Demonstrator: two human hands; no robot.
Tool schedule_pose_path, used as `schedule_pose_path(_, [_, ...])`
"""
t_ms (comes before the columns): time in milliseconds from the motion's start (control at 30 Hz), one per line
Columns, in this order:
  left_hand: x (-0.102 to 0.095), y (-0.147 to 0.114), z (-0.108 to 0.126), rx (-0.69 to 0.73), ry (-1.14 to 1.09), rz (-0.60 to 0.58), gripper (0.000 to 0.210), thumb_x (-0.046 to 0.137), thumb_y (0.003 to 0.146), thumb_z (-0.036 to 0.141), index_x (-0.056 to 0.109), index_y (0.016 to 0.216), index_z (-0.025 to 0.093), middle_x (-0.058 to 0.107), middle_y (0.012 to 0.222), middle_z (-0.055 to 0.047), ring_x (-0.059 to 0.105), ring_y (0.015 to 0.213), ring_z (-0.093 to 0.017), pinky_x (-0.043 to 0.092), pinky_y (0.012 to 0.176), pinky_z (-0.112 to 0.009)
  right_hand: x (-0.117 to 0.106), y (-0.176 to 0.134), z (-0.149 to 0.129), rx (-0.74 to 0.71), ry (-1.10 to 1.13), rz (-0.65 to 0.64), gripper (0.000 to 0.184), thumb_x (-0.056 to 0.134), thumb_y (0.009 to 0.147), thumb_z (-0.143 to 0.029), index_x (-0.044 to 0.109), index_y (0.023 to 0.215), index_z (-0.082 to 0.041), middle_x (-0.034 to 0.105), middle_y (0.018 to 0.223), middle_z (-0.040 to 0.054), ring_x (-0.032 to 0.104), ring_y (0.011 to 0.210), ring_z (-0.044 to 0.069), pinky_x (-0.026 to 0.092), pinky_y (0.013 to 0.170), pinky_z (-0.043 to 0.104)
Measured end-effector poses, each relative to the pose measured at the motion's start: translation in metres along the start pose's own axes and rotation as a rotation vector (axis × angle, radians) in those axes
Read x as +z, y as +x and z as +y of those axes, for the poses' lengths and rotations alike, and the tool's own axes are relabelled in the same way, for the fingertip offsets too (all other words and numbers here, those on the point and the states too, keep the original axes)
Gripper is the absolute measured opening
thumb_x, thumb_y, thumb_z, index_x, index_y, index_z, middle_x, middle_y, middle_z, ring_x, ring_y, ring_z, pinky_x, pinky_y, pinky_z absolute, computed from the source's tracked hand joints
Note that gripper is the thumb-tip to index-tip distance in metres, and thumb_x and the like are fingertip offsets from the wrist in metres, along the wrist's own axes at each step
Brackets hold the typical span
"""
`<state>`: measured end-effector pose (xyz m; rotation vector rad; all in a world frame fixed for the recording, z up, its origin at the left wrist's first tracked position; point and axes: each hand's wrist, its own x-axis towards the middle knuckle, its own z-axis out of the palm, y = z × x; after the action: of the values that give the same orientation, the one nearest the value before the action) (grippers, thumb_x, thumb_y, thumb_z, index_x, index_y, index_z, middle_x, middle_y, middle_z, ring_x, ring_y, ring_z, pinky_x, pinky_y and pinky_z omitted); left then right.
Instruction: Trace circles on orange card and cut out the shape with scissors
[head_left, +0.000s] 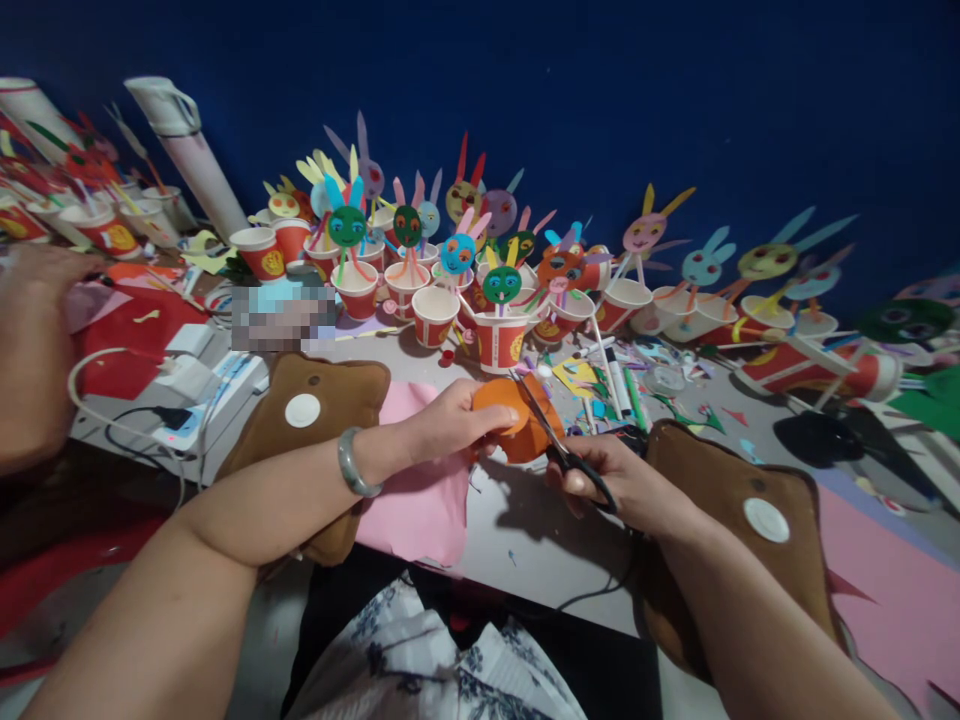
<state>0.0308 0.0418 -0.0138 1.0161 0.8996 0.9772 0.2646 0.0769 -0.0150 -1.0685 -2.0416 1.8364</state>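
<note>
My left hand (pixel 465 420) pinches a piece of orange paper (pixel 525 440) above the table, thumb on top. In my right hand (pixel 600 475) are black-handled scissors (pixel 551 430), their blades lying across the paper at its right part. A round outline shows in the paper near my left thumb. Under my left forearm lie a sheet of pink paper (pixel 427 510) and a brown cushion-like pad (pixel 322 385) with a white disc. Another brown pad (pixel 750 530) sits beneath my right forearm.
Paper cups (pixel 501 340) with paper rabbit heads line the back against a blue wall (pixel 525 80). Markers (pixel 619 385) and paper scraps lie beyond my right hand. At the left are a power strip (pixel 217 400), a tall white flask (pixel 187 150) and another person's arm (pixel 34 360).
</note>
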Motion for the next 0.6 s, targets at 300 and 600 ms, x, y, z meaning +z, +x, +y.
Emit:
schedule_pose_path(300, [0.0,-0.0019,0.004,0.007,-0.001,-0.016,0.02,0.063,0.076,0.031,0.054,0.067,0.016,0.051,0.061,0.004,0.045,0.05,-0.006,0.037,0.046,-0.02,0.0013,0.0004,-0.0018,-0.021,0.009,0.003,0.063,0.075,0.067,-0.077,0.061,0.068,-0.015,0.058,0.056,-0.0003,0.051,0.049,0.01,0.036,0.047,0.023])
schedule_pose_path(600, [-0.0006,-0.0026,0.0037,0.017,-0.019,-0.037,0.022,0.064,0.077,0.031,0.054,0.066,0.015,0.051,0.062,0.003,0.046,0.051,-0.005,0.037,0.049,-0.02,0.0031,-0.0008,-0.0055,-0.016,0.009,0.004,0.064,0.074,0.065,-0.079,0.06,0.067,-0.016,0.058,0.054,-0.0003,0.05,0.049,0.011,0.034,0.048,0.024])
